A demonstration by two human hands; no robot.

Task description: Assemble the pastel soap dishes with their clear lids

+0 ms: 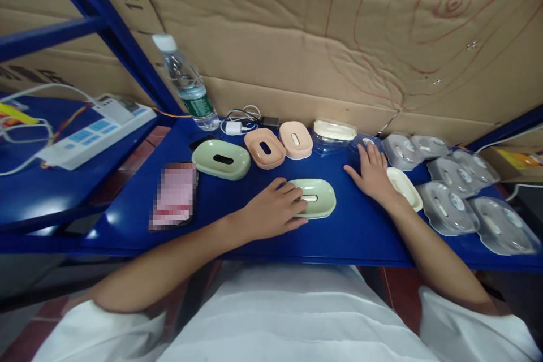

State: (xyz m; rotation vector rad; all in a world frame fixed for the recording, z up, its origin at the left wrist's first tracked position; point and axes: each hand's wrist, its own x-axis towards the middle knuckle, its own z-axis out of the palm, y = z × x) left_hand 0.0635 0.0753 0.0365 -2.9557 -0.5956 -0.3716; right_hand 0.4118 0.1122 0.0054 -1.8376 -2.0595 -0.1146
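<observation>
My left hand (275,209) curls over the left end of a pale green soap dish (324,198), its thumb along the near side. The dish lies flat on the table, with a cream insert in its middle slot. My right hand (374,175) reaches forward, thumb spread and fingers stretched onto a clear plastic cover (360,142); I cannot tell whether it grips the cover. Beside that wrist is a cream dish (405,189). Farther back sit a green dish (203,155) with an open slot, a peach dish (258,153) and another peach piece (292,150) with a cream insert.
Several grey dishes in clear covers (449,209) crowd the table's right side. A cream piece on clear plastic (335,130) stands at the back. Leftward are a phone (173,195), a water bottle (195,99), a charger (235,128) and a power strip (97,130). Cardboard (271,39) walls the back.
</observation>
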